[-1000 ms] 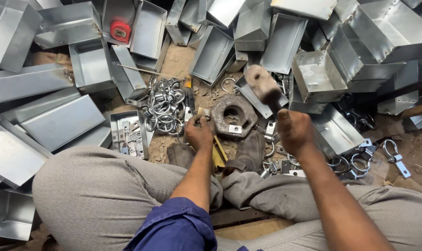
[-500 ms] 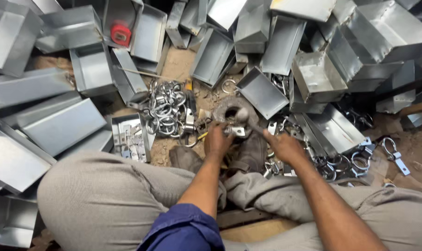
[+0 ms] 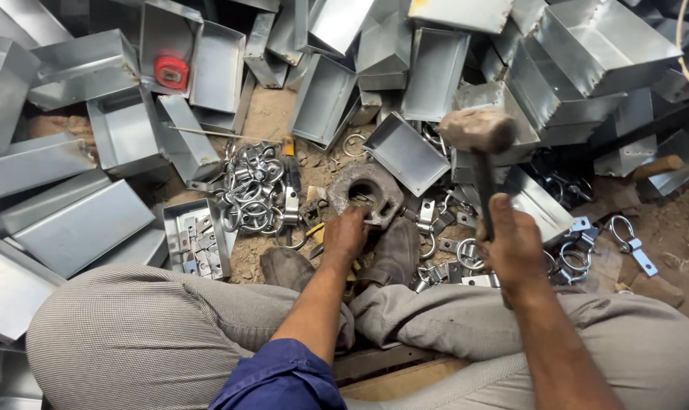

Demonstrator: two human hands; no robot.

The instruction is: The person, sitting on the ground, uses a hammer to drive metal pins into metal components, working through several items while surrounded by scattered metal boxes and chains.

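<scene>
1. Left hand pressed on the near edge of the round iron block, fingers curled on a small metal piece there; exact grip unclear.
2. Right hand closed round the hammer handle, head raised, right of and beyond the block.
3. Block lies on the dirt floor, centre, just beyond the left hand.
4. Ring clamps heaped left of block; metal trays around.

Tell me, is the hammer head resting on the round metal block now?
No, the right hand holds the hammer raised, its head apart from the metal block that the left hand touches.
</scene>
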